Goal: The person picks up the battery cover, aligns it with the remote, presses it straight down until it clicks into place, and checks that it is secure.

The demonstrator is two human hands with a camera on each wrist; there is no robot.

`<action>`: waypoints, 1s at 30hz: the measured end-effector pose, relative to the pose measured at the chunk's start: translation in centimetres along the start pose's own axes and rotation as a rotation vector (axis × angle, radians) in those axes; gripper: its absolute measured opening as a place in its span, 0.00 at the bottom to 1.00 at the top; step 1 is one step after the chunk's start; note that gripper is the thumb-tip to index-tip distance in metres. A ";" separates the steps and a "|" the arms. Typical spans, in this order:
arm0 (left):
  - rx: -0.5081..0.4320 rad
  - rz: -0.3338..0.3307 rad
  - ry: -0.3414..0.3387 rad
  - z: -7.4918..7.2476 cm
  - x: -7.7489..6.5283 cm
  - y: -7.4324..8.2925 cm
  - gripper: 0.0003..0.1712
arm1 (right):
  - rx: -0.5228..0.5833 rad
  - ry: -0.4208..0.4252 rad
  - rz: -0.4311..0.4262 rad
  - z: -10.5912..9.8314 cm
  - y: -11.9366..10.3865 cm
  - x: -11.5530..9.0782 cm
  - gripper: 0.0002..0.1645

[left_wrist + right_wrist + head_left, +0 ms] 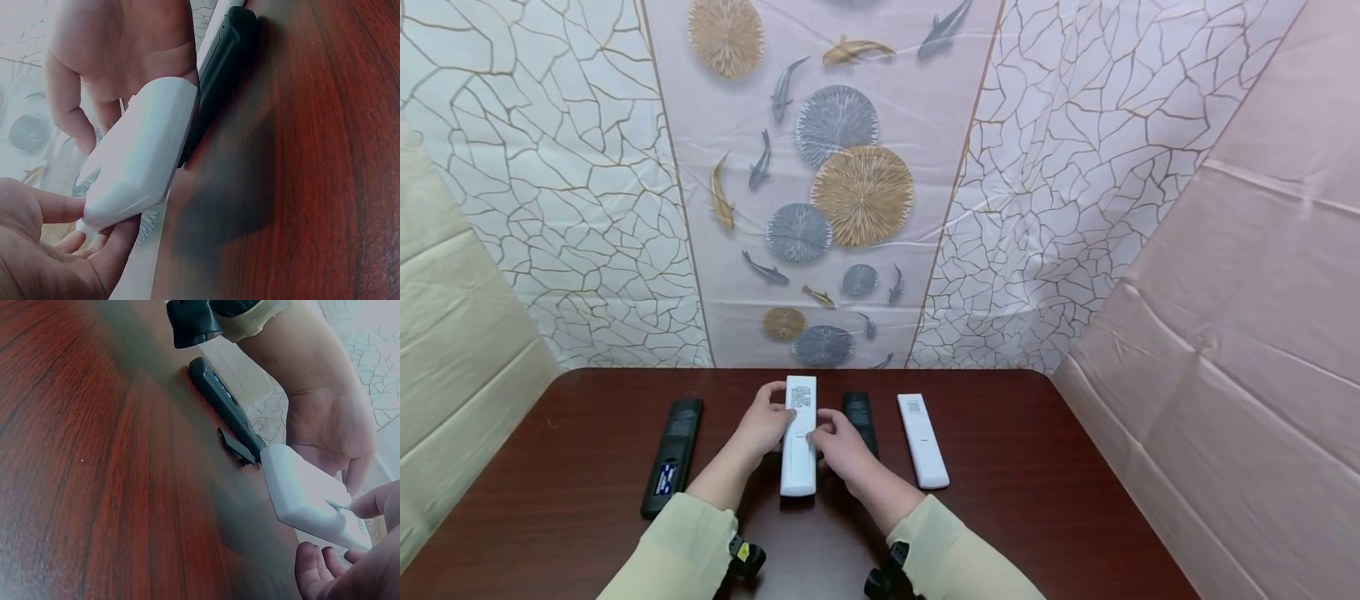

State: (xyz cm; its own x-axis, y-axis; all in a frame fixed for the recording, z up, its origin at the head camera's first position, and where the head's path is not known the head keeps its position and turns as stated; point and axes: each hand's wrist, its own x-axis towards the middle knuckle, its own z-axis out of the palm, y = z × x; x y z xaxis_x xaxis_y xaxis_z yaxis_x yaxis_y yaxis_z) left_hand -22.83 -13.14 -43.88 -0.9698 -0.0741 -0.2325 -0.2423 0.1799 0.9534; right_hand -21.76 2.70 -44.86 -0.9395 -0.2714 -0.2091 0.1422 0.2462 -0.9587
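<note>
Back side up, a white remote control [800, 467] is held above the table between both hands. My left hand [763, 427] grips its far left side, thumb on the back and fingers around the edge. My right hand [844, 450] holds its right side, with the thumb on the back near the middle. In the right wrist view, that thumb meets the battery cover [339, 504], whose edge stands slightly raised. Curled fingers [309, 559] of the right hand lie below the remote. A printed label [801, 397] shows at the far end.
On the dark red table [1000, 517], a black remote [672, 458] at left has its battery compartment uncovered, batteries inside. A loose black cover [236, 447] lies beside it. Another black remote [860, 417] and a second white remote [923, 442] lie at right. Patterned cloth [820, 183] hangs behind.
</note>
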 end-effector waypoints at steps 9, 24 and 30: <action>0.005 0.004 -0.004 0.0 0.0 0.1 0.32 | 0.069 -0.017 0.005 -0.1 0.0 -0.1 0.30; -0.007 -0.007 0.008 0.2 0.2 0.3 0.32 | 0.020 0.036 -0.041 0.1 0.2 0.6 0.29; -0.006 -0.004 0.012 0.3 0.1 0.5 0.32 | 0.006 0.037 -0.048 0.1 0.0 0.7 0.28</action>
State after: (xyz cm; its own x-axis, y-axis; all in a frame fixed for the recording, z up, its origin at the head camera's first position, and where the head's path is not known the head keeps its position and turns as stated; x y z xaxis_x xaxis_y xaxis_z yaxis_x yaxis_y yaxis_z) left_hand -23.06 -12.73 -43.43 -0.9685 -0.0868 -0.2335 -0.2455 0.1740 0.9537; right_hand -22.34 2.43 -45.06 -0.9562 -0.2478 -0.1560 0.0988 0.2286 -0.9685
